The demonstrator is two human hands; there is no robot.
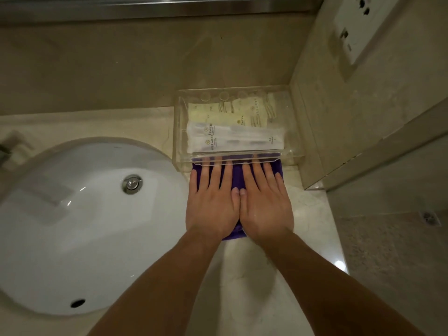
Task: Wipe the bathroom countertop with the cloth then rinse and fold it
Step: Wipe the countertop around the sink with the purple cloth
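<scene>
**Q:** How many of each item are counted?
**A:** Two hands are shown, the left hand and the right hand. One purple cloth, one oval sink, one clear tray and one wall socket plate are also counted.

**Q:** How are the fingers set, and where is the cloth located?
**A:** All fingers are held straight and slightly spread. They are pressed flat on the cloth, and nothing is gripped. The thumb tips are touching. The cloth is laid on the countertop just right of the sink. Its far edge and the fingertips are seen through the tray's clear front lip.

**Q:** What is contained in each vessel?
**A:** Two long white sachets are laid across the front of the tray. Yellowish packets are stacked behind them, and their number cannot be told. One drain plug and one overflow hole are seen in the sink.

**Q:** Which edges bound the cloth, and where is open surface left?
**A:** The tray is set in the corner, near the right side wall. The cloth is bounded by the sink rim at left and the tray ahead. Bare countertop is left to its right and toward the near edge.
</scene>
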